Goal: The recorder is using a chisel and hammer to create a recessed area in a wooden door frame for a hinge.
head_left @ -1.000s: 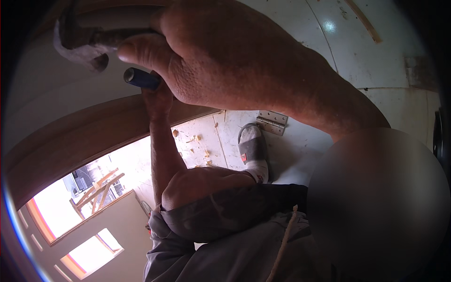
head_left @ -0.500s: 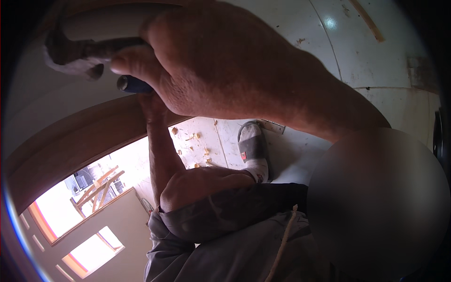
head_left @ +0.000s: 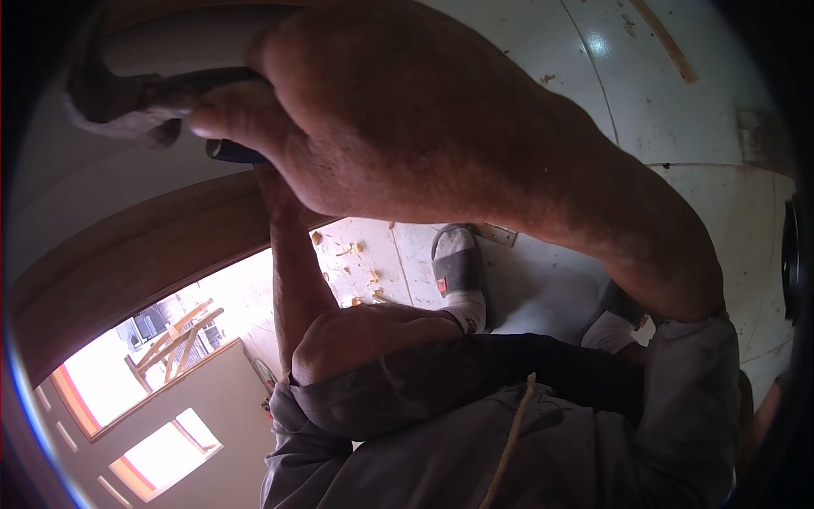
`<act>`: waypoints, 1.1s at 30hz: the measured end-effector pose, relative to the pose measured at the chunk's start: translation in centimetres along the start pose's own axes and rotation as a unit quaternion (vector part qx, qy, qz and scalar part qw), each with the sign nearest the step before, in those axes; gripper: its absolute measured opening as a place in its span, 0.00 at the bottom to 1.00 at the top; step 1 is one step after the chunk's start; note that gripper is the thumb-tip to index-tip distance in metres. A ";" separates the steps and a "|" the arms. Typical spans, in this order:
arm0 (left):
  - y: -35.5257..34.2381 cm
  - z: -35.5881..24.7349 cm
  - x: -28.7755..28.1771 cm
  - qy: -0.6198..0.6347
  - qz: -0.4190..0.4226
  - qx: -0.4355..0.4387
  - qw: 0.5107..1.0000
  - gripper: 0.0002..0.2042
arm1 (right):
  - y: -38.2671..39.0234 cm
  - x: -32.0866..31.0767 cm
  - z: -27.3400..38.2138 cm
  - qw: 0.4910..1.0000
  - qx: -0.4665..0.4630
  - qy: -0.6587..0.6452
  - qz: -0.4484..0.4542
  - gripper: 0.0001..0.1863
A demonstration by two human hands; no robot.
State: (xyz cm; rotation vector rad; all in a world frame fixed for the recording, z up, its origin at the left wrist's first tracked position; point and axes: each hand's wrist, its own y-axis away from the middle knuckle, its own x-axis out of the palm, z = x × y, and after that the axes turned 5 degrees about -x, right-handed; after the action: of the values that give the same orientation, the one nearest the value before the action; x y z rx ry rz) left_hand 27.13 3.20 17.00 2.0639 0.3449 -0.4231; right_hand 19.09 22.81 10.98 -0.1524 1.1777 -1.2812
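Observation:
My right hand point(head_left: 365, 127) is closed on a hammer at the upper left, its dark metal head point(head_left: 110, 97) slightly blurred. Just beneath it, my left hand point(head_left: 275, 182), mostly covered by the right, grips the dark blue handle point(head_left: 231, 151) of a tool whose metal-capped end shows. The tool's working end is hidden. Both hands are over a wooden frame or edge point(head_left: 119, 254) that curves across the left, with a pale surface above it.
On the tiled floor point(head_left: 695, 127) lie wood shavings point(head_left: 352, 248), a metal hinge point(head_left: 498, 234) partly behind my right forearm and a wooden strip point(head_left: 657, 30). My slippered foot point(head_left: 454, 263) stands below. At lower left are bright openings point(head_left: 170, 450) and some timber pieces point(head_left: 178, 339).
My right hand and the hammer have moved left and slightly down, covering more of the blue handle and left hand. More of the hinge is now hidden behind my forearm.

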 end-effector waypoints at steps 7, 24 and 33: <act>-8.8 9.4 -3.7 0.085 -0.442 0.061 0.891 0.12 | 1.0 1.1 -0.7 0.999 0.013 -0.001 -0.036 0.15; -14.2 15.7 -8.9 0.187 -0.484 0.161 0.839 0.07 | 1.9 -0.2 -0.5 0.991 -0.018 0.135 -0.004 0.14; -13.7 16.8 -8.9 0.234 -0.493 0.121 0.829 0.09 | 1.2 -1.4 0.0 0.990 -0.103 0.097 0.000 0.10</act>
State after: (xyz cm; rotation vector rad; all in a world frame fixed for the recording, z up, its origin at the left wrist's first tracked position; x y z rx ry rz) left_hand 10.84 -5.24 2.32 2.0675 1.7724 -0.5690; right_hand 20.11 24.37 11.02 -0.1818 1.4764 -1.1926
